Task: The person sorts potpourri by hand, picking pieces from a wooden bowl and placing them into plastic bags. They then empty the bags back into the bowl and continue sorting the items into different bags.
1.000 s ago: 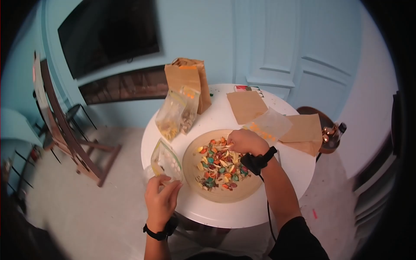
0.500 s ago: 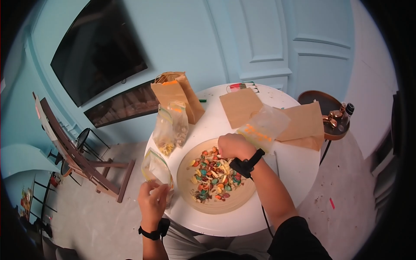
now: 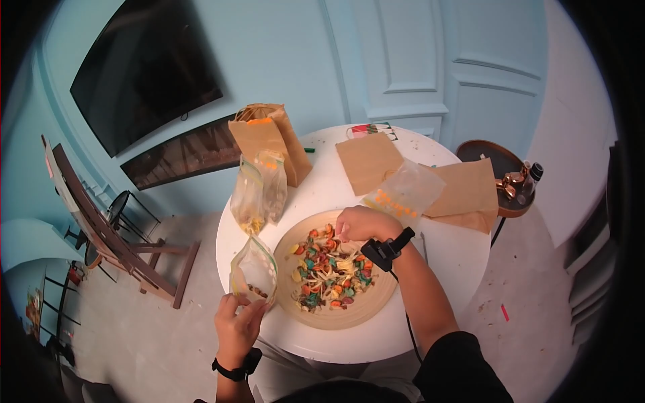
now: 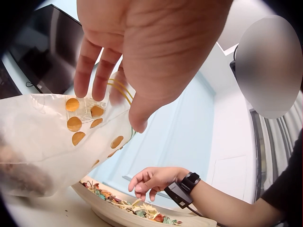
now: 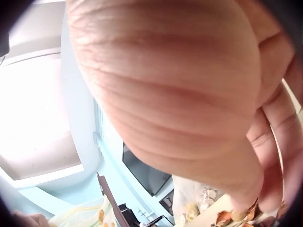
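Observation:
My left hand (image 3: 235,329) pinches the rim of an upright, zip-topped clear bag (image 3: 254,263) left of the bowl. A few brown bits lie low in that bag; the left wrist view shows gold dots on its side (image 4: 74,124). Colourful dried petals and pale strips (image 3: 329,272) fill the middle of a wide wooden bowl (image 3: 376,305). Over the bowl's far side is my right hand (image 3: 363,223), its fingers pointing down and loosely bent, with nothing visible between them in the left wrist view (image 4: 158,179). Orange petals (image 5: 223,217) show just beneath its thumb in the right wrist view.
Two filled clear bags (image 3: 274,191) and a brown paper bag (image 3: 265,144) stand at the table's back left. Flat brown paper (image 3: 369,161) and an orange-dotted clear bag (image 3: 410,191) lie at the back right. Beyond is a side table (image 3: 484,151) with a bottle (image 3: 535,172).
The clear bag in my left hand gapes wider, and brown bits show inside it. My right hand stays over the bowl's far side, its fingers a little looser. The head view has swung.

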Demonstrator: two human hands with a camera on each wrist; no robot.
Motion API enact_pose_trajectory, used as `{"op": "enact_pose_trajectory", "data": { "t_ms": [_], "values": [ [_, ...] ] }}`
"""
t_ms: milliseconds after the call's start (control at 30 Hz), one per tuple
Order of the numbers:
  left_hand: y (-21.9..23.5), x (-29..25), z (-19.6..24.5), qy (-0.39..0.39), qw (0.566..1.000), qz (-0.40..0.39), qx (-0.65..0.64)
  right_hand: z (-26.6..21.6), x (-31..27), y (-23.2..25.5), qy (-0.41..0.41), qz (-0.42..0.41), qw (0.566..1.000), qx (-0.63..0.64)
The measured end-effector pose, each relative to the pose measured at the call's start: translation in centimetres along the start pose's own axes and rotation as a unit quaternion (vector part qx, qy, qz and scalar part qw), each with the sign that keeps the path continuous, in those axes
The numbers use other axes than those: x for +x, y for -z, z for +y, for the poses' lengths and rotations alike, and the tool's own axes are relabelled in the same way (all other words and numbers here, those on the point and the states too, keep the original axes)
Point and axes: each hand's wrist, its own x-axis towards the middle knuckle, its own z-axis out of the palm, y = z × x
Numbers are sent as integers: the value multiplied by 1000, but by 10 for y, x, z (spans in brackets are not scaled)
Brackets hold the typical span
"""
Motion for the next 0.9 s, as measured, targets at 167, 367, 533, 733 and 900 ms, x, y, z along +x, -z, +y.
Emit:
{"op": "enact_pose_trajectory", "data": {
  "t_ms": [167, 367, 533, 733, 900],
  "values": [
    [4, -1, 0, 1, 1000, -5, -6, -20, -9, -15, 30, -47, 992, -110],
    [7, 3, 0, 4, 1000, -7, 8, -23, -3, 6, 11, -59, 998, -4],
    [0, 6, 6, -5, 1000, -18, 8, -3, -5, 4, 79, 24, 995, -53],
    [-3, 10, 9, -9, 1000, -28, 7, -23, -7, -16, 26, -31, 986, -163],
    [1, 11, 11, -18, 1000, -16, 20, -12, -3, -10, 47, -10, 993, -105]
  ]
}}
